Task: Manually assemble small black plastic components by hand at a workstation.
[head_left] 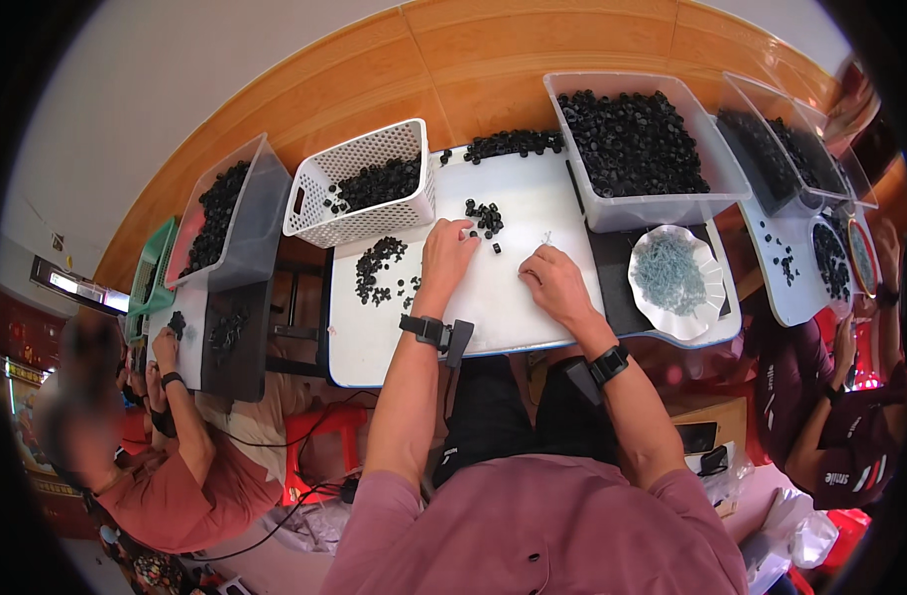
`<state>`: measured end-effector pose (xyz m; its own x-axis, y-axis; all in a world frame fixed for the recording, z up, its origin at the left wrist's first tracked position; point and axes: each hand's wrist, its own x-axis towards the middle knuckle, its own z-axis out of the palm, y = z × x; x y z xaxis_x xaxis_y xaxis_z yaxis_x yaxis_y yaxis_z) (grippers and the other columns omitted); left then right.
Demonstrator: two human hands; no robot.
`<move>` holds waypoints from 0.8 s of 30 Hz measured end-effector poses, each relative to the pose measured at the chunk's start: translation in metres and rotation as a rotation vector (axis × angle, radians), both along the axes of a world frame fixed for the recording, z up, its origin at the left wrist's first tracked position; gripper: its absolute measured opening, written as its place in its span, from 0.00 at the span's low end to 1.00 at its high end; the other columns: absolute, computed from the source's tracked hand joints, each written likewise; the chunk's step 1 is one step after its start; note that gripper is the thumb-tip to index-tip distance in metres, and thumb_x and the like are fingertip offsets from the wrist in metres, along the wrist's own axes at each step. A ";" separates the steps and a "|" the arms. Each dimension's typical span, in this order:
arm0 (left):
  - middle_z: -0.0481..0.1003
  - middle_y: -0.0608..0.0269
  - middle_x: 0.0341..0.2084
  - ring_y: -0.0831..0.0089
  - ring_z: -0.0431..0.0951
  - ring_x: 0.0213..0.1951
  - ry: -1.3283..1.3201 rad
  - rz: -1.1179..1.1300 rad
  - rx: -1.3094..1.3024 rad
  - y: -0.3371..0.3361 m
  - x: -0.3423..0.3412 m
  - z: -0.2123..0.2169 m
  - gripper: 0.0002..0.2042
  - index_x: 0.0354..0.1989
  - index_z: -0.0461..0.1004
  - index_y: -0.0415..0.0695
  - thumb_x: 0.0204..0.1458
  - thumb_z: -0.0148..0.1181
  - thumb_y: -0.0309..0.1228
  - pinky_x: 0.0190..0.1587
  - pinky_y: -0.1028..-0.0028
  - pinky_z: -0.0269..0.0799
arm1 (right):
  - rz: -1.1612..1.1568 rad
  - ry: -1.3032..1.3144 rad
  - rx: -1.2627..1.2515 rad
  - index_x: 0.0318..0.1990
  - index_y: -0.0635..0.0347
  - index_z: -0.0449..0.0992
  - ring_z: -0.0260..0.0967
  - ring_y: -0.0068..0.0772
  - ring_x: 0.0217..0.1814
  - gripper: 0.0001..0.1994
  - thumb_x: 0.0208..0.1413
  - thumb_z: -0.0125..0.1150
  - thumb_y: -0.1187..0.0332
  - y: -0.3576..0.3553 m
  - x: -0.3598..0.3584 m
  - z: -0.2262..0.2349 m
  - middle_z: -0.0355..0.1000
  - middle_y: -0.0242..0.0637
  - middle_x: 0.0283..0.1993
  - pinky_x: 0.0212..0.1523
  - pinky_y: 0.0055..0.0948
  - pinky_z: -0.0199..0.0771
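Observation:
My left hand (446, 255) is over the white table, its fingers pinched together at a small black part (473, 234). Just beyond its fingertips lies a cluster of small black round parts (486, 216), with one loose black part (496, 248) to the right. My right hand (556, 281) is closed, thumb and fingers pressed together low over the table; whatever is between them is hidden or too small to name. A few thin, pale pin-like pieces (546, 238) lie just beyond it. Left of my left hand spreads another group of black parts (379, 268).
A white perforated basket (359, 213) and a large clear bin (662, 206), both holding black parts, stand at the back. On a dark mat at right is a scalloped white plate (709, 283) of thin bluish-grey pieces. Co-workers sit on both sides at neighbouring tables.

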<state>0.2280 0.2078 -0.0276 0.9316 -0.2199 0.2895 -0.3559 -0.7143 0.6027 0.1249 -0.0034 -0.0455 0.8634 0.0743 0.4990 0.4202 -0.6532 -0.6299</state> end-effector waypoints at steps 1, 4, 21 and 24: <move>0.78 0.53 0.34 0.56 0.80 0.38 0.017 -0.019 0.039 0.000 0.002 0.000 0.13 0.46 0.84 0.41 0.53 0.69 0.30 0.44 0.61 0.75 | -0.001 -0.001 0.000 0.34 0.61 0.80 0.74 0.50 0.41 0.03 0.52 0.68 0.75 0.000 0.000 -0.001 0.74 0.42 0.36 0.46 0.45 0.75; 0.79 0.52 0.34 0.57 0.81 0.37 0.012 -0.016 0.066 0.003 0.001 -0.001 0.12 0.44 0.85 0.41 0.53 0.70 0.32 0.43 0.63 0.76 | 0.007 -0.004 -0.018 0.35 0.61 0.80 0.74 0.52 0.41 0.03 0.54 0.68 0.75 0.004 0.001 0.002 0.74 0.43 0.36 0.46 0.45 0.74; 0.85 0.56 0.41 0.76 0.83 0.39 0.547 -0.217 -0.719 -0.041 -0.073 -0.015 0.12 0.49 0.76 0.34 0.59 0.68 0.22 0.43 0.77 0.79 | -0.096 0.220 0.761 0.42 0.66 0.83 0.77 0.22 0.29 0.05 0.61 0.66 0.75 -0.002 -0.003 0.005 0.81 0.36 0.32 0.31 0.26 0.76; 0.85 0.56 0.42 0.76 0.84 0.40 0.551 -0.213 -0.739 -0.043 -0.074 -0.016 0.12 0.50 0.76 0.34 0.60 0.67 0.23 0.42 0.77 0.78 | -0.083 0.220 0.686 0.41 0.66 0.84 0.74 0.19 0.30 0.05 0.60 0.68 0.73 -0.007 -0.002 0.003 0.81 0.33 0.32 0.31 0.24 0.74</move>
